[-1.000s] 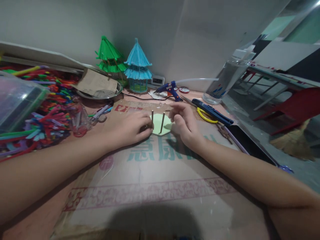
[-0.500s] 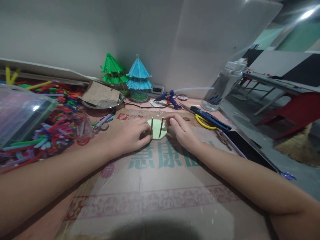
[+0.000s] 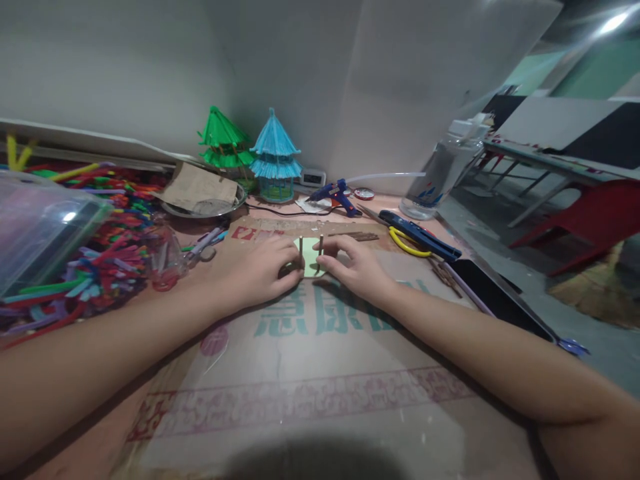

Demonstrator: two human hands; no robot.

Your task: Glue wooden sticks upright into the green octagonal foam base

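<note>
While both hands meet at the center, pale green base (image 3: pixel 311 257) lies flat on the cardboard sheet (image 3: pixel 300 360), btwn the fingertips, w/ two thin brown sticks over it. L stick (image 3: pixel 301 248) & R stick (image 3: pixel 321 241) both stand approx. upright, long axes vert. & near parallel, w/ a gap btwn them. Key relation: R stick sits right at the R grip, thumb on the near side, fingers farther back, so R hand (image 3: pixel 360 267) is the nearer one to it; its axis runs across the pinch. R grip looks closed on that stick; can't tell if the stick's foot touches the base. L hand (image 3: pixel 270 270) rests just L of L stick, fingertips at it & at the base edge; can't tell if L grip pinches the stick or only steadies the base.

Farther out: loose sticks (image 3: pixel 365 236) just behind R hand, yellow handle (image 3: pixel 407 248) & blue tool (image 3: pixel 423 235) to the R, glue gun (image 3: pixel 339 195) behind. Blue model (image 3: pixel 275 147) & green model (image 3: pixel 223 137) stand at the back of the surface (image 3: pixel 85 447), fuzzy stems (image 3: pixel 105 250) heaped far L, clear bottle (image 3: pixel 430 183) back R.
</note>
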